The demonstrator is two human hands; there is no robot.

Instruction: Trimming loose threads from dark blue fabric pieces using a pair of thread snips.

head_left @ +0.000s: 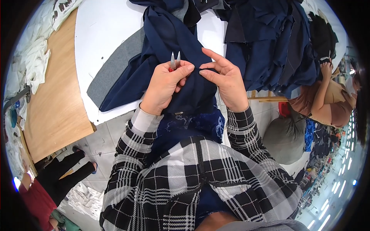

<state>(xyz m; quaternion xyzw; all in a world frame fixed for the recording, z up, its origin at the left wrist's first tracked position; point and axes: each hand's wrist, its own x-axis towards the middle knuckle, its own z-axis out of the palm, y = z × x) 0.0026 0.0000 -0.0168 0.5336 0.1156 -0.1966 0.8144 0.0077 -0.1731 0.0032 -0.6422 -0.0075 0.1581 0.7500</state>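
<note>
A dark navy garment (pixel 163 40) lies on the white table and hangs over its near edge towards my lap. My left hand (pixel 163 82) is closed around a pair of small thread snips (pixel 172 61); their two metal blades point away from me, slightly apart, and a bit of red handle shows. The left thumb and forefinger meet at the navy cloth. Close beside it, my right hand (pixel 229 81) pinches an edge of the same cloth between thumb and a finger, its forefinger raised. Whether a thread runs between the hands is too fine to tell.
A big pile of navy garments (pixel 266 46) covers the table's right side. Grey fabric (pixel 115 65) lies left of my work. Further left stands a wooden tabletop (pixel 58 88) with white garments (pixel 36 57) beyond. Other people are at the right (pixel 327 96) and lower left (pixel 38 196).
</note>
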